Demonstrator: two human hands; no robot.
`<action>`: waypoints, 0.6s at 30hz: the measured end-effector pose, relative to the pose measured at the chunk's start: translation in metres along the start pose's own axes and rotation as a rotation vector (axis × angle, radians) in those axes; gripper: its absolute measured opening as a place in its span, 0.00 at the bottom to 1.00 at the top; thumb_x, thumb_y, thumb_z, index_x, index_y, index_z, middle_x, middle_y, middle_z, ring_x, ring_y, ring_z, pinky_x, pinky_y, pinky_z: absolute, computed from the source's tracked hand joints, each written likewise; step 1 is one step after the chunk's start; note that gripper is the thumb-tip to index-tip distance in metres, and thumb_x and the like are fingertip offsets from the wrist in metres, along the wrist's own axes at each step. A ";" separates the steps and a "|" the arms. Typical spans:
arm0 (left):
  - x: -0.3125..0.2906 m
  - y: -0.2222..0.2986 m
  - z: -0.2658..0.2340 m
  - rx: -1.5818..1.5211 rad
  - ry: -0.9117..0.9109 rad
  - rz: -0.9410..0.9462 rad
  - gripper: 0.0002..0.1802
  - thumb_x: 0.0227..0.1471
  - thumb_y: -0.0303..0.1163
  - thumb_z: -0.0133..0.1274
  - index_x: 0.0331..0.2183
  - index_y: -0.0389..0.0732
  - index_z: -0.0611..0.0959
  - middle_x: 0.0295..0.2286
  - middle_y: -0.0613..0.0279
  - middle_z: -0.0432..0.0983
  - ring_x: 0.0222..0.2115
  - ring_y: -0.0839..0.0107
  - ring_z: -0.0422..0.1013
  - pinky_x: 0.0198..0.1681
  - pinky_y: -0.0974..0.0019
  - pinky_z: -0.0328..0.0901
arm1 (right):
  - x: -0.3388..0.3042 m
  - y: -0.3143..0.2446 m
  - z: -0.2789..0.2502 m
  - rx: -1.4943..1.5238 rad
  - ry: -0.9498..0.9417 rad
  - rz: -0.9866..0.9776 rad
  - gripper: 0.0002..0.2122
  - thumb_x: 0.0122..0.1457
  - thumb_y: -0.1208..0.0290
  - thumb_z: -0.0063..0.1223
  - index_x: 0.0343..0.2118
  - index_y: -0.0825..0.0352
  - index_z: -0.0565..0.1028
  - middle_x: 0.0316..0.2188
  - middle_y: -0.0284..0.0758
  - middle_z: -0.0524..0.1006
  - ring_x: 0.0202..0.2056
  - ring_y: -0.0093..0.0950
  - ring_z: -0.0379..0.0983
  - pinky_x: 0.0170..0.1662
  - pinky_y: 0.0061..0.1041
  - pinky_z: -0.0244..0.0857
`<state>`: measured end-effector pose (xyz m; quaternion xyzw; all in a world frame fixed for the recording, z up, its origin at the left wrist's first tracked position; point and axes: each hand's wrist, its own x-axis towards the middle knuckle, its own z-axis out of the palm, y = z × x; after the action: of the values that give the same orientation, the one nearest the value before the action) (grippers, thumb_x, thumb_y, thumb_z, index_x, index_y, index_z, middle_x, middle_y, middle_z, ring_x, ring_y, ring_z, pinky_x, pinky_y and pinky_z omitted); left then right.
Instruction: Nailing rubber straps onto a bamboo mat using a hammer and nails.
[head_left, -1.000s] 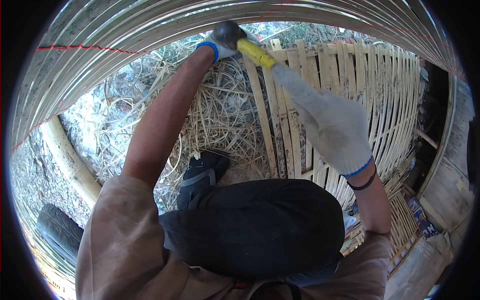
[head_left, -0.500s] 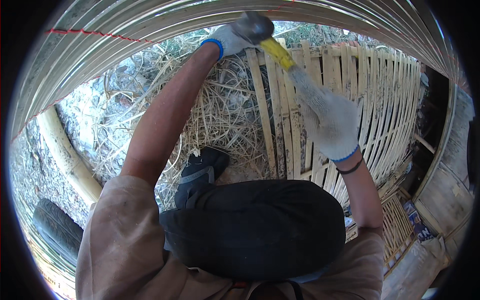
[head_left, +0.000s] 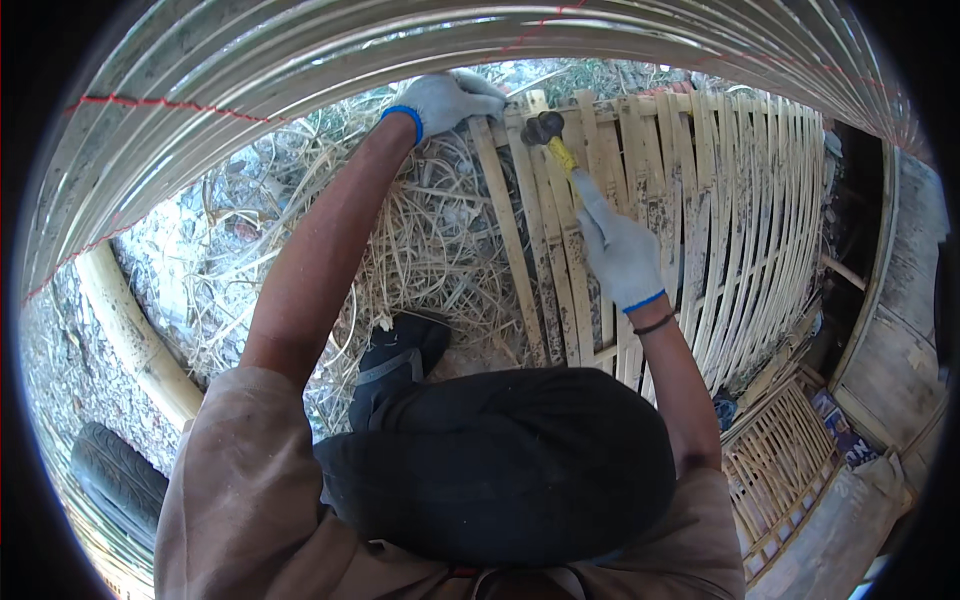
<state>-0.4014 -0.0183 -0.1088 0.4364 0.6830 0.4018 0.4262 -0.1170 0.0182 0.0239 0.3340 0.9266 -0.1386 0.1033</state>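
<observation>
My left hand [head_left: 445, 105], in a white glove with a blue cuff, has its fingers closed at the far end of the leftmost bamboo slat [head_left: 505, 215]. Whether the fingertips also pinch something small cannot be seen. In my right hand [head_left: 625, 262], gloved the same way, is a hammer [head_left: 561, 153] with a yellow handle and a dark rounded head. The head is over the far end of the slats, just right of my left hand. These slats belong to a bamboo lattice panel [head_left: 730, 230] lying on the right, woven with crosswise strips.
Dry straw and bamboo shavings [head_left: 440, 240] cover the ground beside my shoe [head_left: 400, 350]. A thick bamboo pole [head_left: 140, 330] and a tyre [head_left: 115, 475] lie at left. A wall of slats with red twine [head_left: 185, 104] arches across the far side. A small bamboo rack [head_left: 780, 470] is at lower right.
The hammer has come down and right, from in front of my left hand to the slats beside it. My right hand has shifted left. My left hand stays by the slat's end.
</observation>
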 end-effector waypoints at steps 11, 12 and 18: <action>0.005 -0.003 0.004 0.059 -0.039 -0.115 0.19 0.47 0.51 0.62 0.39 0.52 0.87 0.42 0.66 0.81 0.43 0.71 0.74 0.51 0.67 0.65 | 0.004 -0.013 0.031 0.113 0.094 0.036 0.24 0.62 0.70 0.49 0.62 0.47 0.64 0.19 0.43 0.71 0.21 0.42 0.71 0.25 0.37 0.64; 0.004 -0.001 0.007 0.080 -0.040 -0.106 0.19 0.47 0.51 0.62 0.39 0.52 0.87 0.42 0.66 0.81 0.43 0.71 0.74 0.50 0.67 0.65 | 0.005 -0.010 0.024 0.110 0.105 0.035 0.24 0.62 0.70 0.49 0.62 0.47 0.64 0.19 0.43 0.71 0.21 0.42 0.71 0.25 0.37 0.64; -0.011 0.014 -0.011 0.088 -0.047 -0.179 0.19 0.49 0.50 0.61 0.40 0.50 0.87 0.40 0.64 0.81 0.42 0.73 0.74 0.49 0.68 0.66 | -0.009 -0.031 0.010 0.270 0.361 0.015 0.25 0.64 0.65 0.46 0.64 0.44 0.59 0.21 0.45 0.74 0.24 0.44 0.74 0.31 0.35 0.67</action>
<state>-0.4055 -0.0263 -0.0901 0.4013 0.7260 0.3215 0.4566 -0.1293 -0.0134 0.0225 0.3710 0.9006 -0.1985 -0.1090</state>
